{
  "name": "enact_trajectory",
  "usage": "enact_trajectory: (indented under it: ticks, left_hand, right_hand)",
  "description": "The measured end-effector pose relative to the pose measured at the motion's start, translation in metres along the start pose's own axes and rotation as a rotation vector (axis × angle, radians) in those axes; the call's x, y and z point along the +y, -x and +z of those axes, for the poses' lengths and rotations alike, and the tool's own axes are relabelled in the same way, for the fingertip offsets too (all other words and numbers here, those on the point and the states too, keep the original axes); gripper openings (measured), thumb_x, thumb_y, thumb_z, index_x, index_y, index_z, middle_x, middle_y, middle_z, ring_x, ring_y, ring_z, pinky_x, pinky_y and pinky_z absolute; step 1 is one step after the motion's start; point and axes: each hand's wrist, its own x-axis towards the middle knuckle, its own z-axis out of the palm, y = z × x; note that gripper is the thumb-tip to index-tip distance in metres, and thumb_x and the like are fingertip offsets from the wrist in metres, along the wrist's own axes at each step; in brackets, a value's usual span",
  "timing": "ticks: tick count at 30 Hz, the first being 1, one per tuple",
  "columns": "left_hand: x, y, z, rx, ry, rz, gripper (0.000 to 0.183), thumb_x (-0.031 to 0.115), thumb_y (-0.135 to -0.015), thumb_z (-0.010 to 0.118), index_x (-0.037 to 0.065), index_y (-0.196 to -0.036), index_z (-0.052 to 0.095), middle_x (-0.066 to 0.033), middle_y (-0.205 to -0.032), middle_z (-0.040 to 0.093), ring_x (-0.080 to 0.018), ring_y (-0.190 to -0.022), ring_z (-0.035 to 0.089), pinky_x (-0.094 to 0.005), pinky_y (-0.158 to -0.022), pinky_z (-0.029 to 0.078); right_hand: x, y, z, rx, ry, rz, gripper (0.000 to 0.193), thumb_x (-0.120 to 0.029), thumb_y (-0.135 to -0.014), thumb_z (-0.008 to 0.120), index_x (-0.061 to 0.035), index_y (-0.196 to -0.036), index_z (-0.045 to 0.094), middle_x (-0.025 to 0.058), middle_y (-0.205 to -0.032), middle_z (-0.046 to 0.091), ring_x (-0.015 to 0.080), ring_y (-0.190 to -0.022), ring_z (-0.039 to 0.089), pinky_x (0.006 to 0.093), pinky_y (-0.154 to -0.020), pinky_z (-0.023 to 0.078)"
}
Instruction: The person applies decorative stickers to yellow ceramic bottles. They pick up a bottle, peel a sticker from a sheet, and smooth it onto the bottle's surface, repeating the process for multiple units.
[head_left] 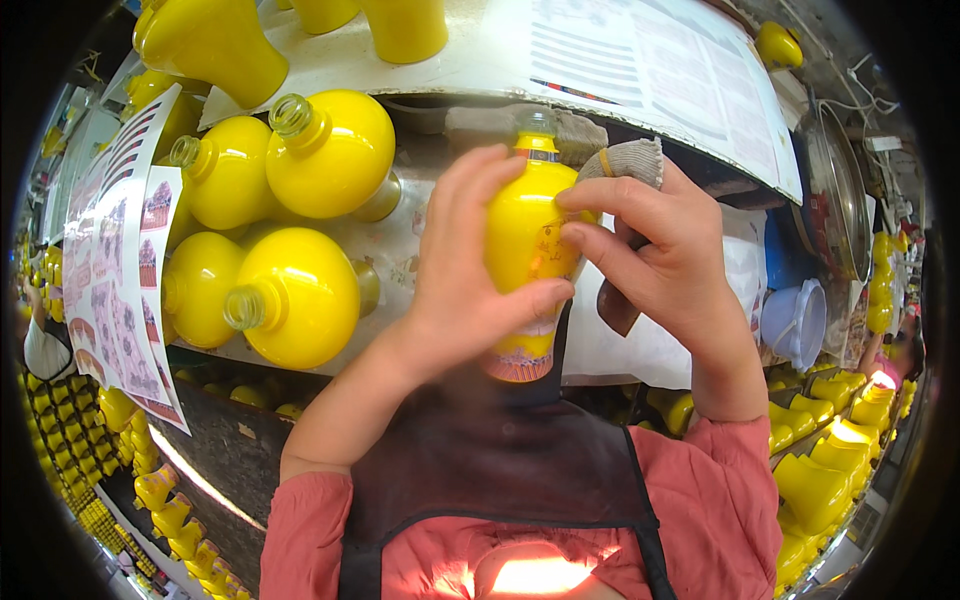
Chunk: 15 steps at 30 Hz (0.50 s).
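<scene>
Bottle of glossy yellow (528, 215) is over the desk's (408, 222) near edge; the left hand (452, 262) clamps around it, the right hand (655, 235) grips a knit-wrapped tool (634, 165). From my remote seat, I judge loosened left fingers could drop it, careless tool contact could scuff it.

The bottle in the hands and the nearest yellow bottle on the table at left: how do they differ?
The held bottle carries printed decoration; the table bottle shows plain yellow. The left hand grips the held bottle; neither hand touches the table bottle. The held bottle's neck points up the picture; the table bottle's, left. Both are glossy yellow.
</scene>
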Motion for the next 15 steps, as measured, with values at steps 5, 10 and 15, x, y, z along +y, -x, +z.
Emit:
enact_trajectory:
  ticks: [5, 10, 15]
  left_hand:
    - [-0.008, 0.002, 0.0, 0.009, 0.253, -0.076, 0.074, 0.045, -0.092, 0.066, 0.002, -0.149, 0.044, -0.0226, -0.152, 0.04, -0.0387, -0.143, 0.038, -0.046, -0.121, 0.028]
    - [-0.011, 0.005, 0.0, 0.015, 0.353, -0.078, 0.063, 0.045, -0.106, 0.039, 0.0, -0.149, 0.045, -0.0233, -0.155, 0.039, -0.0366, -0.146, 0.035, -0.044, -0.123, 0.022]
    - [-0.011, 0.004, -0.001, 0.015, 0.354, -0.049, 0.065, 0.048, -0.108, 0.035, -0.002, -0.149, 0.045, -0.0235, -0.154, 0.039, -0.0366, -0.146, 0.035, -0.0436, -0.123, 0.022]
  right_hand:
    - [0.005, 0.006, 0.007, 0.046, 0.032, -0.089, 0.018, -0.008, -0.08, 0.08, -0.0119, -0.096, 0.074, 0.0108, -0.093, 0.068, 0.0302, -0.075, 0.067, 0.0373, -0.065, 0.054]
    - [0.007, 0.009, 0.006, 0.062, 0.018, -0.201, 0.021, -0.004, -0.077, 0.082, -0.011, -0.095, 0.075, 0.0103, -0.098, 0.07, 0.0276, -0.077, 0.069, 0.0349, -0.067, 0.055]
    - [0.006, 0.016, 0.006, 0.054, 0.066, -0.266, 0.025, 0.0, -0.073, 0.085, -0.0091, -0.094, 0.075, 0.0109, -0.106, 0.073, 0.021, -0.075, 0.068, 0.0307, -0.066, 0.054]
